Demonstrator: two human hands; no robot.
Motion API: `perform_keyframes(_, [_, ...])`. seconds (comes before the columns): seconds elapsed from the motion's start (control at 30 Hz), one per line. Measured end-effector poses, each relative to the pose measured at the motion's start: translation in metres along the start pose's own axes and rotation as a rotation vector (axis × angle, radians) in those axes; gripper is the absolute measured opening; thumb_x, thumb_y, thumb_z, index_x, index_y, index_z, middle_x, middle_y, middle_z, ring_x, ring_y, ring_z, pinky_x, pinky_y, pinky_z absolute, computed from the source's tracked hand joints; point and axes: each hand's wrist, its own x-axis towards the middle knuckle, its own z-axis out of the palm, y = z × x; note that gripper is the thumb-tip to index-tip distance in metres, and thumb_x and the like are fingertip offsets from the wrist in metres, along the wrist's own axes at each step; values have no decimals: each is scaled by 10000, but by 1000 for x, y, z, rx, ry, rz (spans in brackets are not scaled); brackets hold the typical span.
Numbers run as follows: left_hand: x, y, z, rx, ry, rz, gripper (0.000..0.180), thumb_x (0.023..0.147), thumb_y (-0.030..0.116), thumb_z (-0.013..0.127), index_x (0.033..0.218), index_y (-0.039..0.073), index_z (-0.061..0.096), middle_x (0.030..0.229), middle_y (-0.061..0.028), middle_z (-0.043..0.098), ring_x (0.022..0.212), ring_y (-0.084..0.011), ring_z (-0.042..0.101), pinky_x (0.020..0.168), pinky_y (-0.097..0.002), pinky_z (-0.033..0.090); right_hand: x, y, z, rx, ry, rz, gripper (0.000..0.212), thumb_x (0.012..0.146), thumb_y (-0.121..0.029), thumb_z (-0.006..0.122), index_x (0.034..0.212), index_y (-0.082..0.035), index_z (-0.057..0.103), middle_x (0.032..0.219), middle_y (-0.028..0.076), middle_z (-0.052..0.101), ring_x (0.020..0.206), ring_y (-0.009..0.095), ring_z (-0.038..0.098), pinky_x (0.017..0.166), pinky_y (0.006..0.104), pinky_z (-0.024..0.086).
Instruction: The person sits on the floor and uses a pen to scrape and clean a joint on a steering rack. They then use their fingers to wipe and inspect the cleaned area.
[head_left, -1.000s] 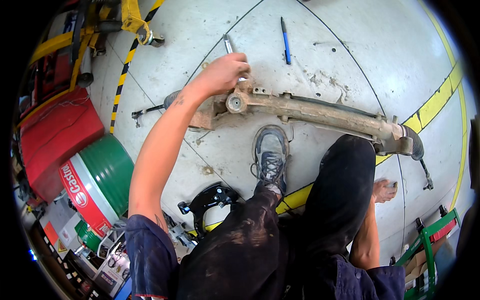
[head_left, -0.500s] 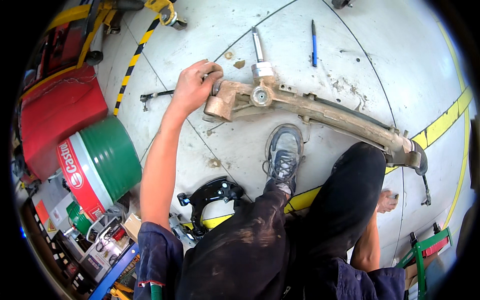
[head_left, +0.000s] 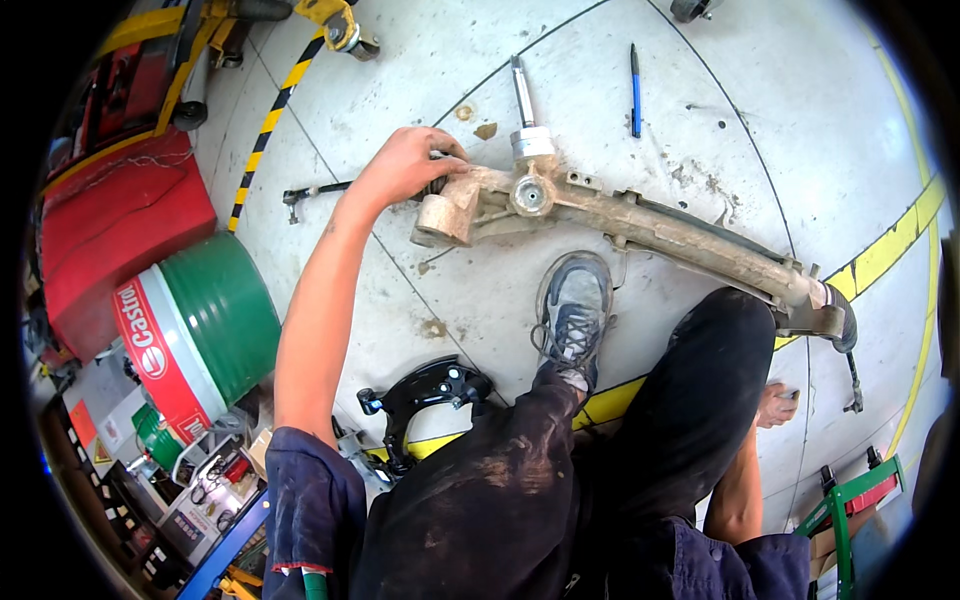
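Note:
A dirty steering rack [head_left: 690, 242] lies across the floor in front of me, with its splined input shaft [head_left: 523, 95] pointing away. My left hand [head_left: 412, 163] is closed over the dark ribbed boot [head_left: 437, 186] at the rack's left end, the fingers curled down round it. From there a tie rod [head_left: 315, 190] runs out to the left. Low on the right, beside my knee, my right hand [head_left: 775, 405] has its fingers curled in. Something greyish shows at its fingertips, too small to name. Another boot [head_left: 840, 320] and tie rod [head_left: 854, 385] form the rack's right end.
A blue pen [head_left: 635, 92] lies beyond the rack. Near my shoe [head_left: 575, 310] is a black control arm [head_left: 420, 395]. A green drum [head_left: 222, 318] and a red box [head_left: 125, 235] stand left. A green metal frame [head_left: 842, 510] is at lower right; a yellow-framed caster [head_left: 350, 35] is at the top.
My left hand has shifted slightly right and down, its fingers lower round the boot. The right hand stays almost in place. The whole view has moved a little.

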Motion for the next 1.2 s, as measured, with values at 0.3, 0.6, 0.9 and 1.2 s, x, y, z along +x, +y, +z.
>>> perform_keyframes(0.3, [13,11,-6,169,-179,-45,220,784,130,703,969,23,756,863,-191,712,768,-313,681,742,-354,534,-1,-1,-2,6,-25,19,516,934,-474,414,1342,-172,512,1400,90,457,1283,328,443,1012,527,390])
perform_keyframes(0.6, [20,20,-12,291,-243,5,236,771,131,708,982,39,758,836,-203,700,731,-344,658,722,-362,528,-2,-3,-5,2,-45,9,528,925,-459,431,1350,-155,504,1392,111,463,1282,344,441,1004,540,398])
perform_keyframes(0.9, [37,10,0,82,-76,-89,254,787,196,719,951,2,731,844,-206,699,759,-320,673,746,-365,523,-4,-3,-10,34,-69,-15,535,917,-441,432,1352,-137,505,1392,126,465,1290,350,432,1028,528,386])
perform_keyframes(1.2, [80,-20,41,296,10,60,410,744,175,738,1101,-7,653,973,-235,677,923,-405,633,850,-422,504,-4,0,-9,38,-58,-51,510,924,-424,435,1337,-136,513,1383,122,462,1289,346,433,1031,522,386])
